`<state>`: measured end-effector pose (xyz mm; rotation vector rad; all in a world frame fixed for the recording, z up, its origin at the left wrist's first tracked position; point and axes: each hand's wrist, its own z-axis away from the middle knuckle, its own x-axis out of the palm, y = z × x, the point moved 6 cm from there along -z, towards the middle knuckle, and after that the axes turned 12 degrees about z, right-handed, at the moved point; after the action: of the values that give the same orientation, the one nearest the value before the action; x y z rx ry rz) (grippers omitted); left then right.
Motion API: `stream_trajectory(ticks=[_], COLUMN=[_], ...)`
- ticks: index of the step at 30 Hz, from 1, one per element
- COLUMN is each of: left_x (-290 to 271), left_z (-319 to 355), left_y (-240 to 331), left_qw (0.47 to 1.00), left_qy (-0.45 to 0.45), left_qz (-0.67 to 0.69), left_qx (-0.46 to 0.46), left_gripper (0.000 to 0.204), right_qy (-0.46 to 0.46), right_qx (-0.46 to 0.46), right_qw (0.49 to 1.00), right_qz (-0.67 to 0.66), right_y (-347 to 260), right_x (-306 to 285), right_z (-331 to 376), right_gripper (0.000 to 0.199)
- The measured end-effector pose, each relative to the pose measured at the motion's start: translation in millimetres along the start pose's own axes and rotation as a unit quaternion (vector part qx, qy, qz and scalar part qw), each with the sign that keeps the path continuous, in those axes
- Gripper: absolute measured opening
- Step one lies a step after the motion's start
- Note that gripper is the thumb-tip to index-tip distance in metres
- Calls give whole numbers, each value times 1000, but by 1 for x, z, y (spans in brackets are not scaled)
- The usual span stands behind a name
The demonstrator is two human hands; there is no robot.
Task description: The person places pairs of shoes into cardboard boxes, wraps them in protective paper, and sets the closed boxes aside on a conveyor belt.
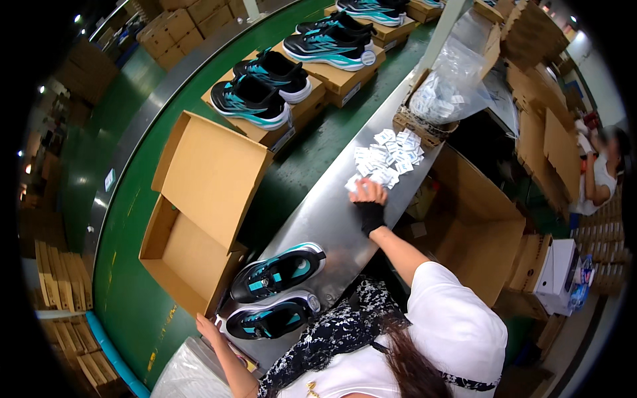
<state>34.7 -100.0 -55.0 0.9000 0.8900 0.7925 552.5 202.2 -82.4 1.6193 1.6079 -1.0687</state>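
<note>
My right hand (370, 193), in a black fingerless glove, reaches onto the near edge of a pile of small white sachets (391, 154) on the metal ledge. Its fingers look apart, and no sachet shows clearly in its grasp. Down at the left, my left hand (211, 331) lies with outstretched fingers by the near corner of an open brown shoebox (211, 174), which seems to touch the fingertips. The box's lid is folded back and its inside is bare. Beside the box, two black and teal sneakers (277, 272) rest side by side on the ledge.
More sneakers (249, 101) stand on closed shoeboxes (342, 79) along the green conveyor (279, 186). A carton with a clear bag of sachets (438, 97) sits beyond the pile. At right are a large open carton (474, 232) and another person (600, 172).
</note>
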Motion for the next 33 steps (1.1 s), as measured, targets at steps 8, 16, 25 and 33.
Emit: stream_trajectory(ticks=[8, 16, 25, 33], left_x=[-43, -126, -157, -199], left_z=[6, 32, 44, 48], left_y=[5, 10, 1, 81], left_qw=[993, 983, 982, 945], left_qy=[-79, 123, 110, 153], left_qz=[86, 5, -23, -79], left_qx=[16, 138, 154, 278], left_gripper=[69, 50, 44, 40], right_qy=[-5, 28, -428, -240], right_qx=[-113, -139, -480, -498], right_qw=[994, 862, 725, 821], right_qz=[4, -487, -246, -141], right_y=[-68, -224, -420, -432], right_x=[-48, -162, -124, -90], right_z=[32, -21, 128, 193], right_gripper=[10, 27, 50, 22])
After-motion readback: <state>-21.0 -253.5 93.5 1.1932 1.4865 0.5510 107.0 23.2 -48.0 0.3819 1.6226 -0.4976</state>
